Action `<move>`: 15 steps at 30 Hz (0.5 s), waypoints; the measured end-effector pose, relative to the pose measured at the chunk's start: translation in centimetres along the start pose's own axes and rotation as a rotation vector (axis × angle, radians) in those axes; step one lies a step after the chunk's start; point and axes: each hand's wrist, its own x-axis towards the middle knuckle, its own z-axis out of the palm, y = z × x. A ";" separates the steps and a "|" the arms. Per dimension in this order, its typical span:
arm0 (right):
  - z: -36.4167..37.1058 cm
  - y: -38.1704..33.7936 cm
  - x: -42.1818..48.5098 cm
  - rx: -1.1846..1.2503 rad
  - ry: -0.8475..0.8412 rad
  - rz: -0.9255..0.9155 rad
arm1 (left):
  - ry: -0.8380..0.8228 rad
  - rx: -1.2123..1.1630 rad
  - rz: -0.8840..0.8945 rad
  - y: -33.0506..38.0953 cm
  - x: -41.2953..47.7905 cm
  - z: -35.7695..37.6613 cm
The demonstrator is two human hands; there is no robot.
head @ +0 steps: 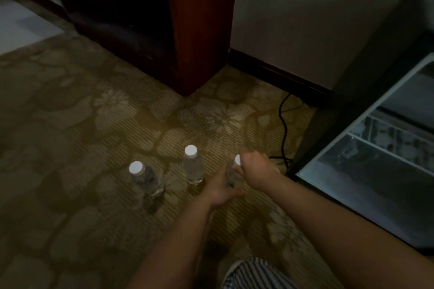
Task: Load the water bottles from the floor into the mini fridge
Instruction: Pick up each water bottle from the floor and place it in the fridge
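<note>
Dim room, carpeted floor (98, 124).

- Both hands were on one water bottle, the held bottle (233, 177).
- The right hand (254, 169) was curled over its neck just under the white cap, fingers wrapped from the fridge side.
- The left hand (220, 189) cupped the lower body, fingers up one side and thumb towards the base.
- Neither hand was spread or empty.
- Likely reason for the double hold: the top grip lifts, and the low cup steadies a slick, clear, full bottle.
- Could not tell whether the base had left the carpet; the hands hid it.

Other stock:
- The middle bottle (193, 166) stood upright just beyond the left hand's fingers, close but apart from them.
- The outer bottle (144, 178) stood further out on the same side, also upright and capped.
- Both were untouched. They stood in a loose row within arm's reach, probably so each could be taken in turn.

Destination:
- The mini fridge (352, 91) sat to the outside of the right hand, near it.
- Its door or front (366, 185) lay open towards the person, with pale shelf edges showing.
- No bottle could be made out inside, though the interior was too dark and blurred to be sure.

Hazard: a black cable (284, 122) ran over the carpet beyond the right hand towards the fridge base, and a low carry could snag it.

Striped cloth (253, 274) showed below the forearms.
</note>
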 end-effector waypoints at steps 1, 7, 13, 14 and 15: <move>-0.3 0.3 -0.7 0.015 0.027 0.017 | -0.018 0.028 0.000 0.7 -0.2 0.1; -4.6 2.1 -5.5 0.074 0.209 0.066 | -0.105 0.094 0.057 5.6 -2.0 2.1; -10.9 4.1 -11.3 0.066 0.355 0.086 | -0.184 0.137 0.143 12.4 -4.0 3.9; -12.0 4.5 -12.3 0.064 0.386 0.093 | -0.197 0.124 0.150 13.8 -4.4 4.4; -13.1 5.0 -13.2 0.064 0.420 0.101 | -0.212 0.130 0.167 15.1 -4.9 4.9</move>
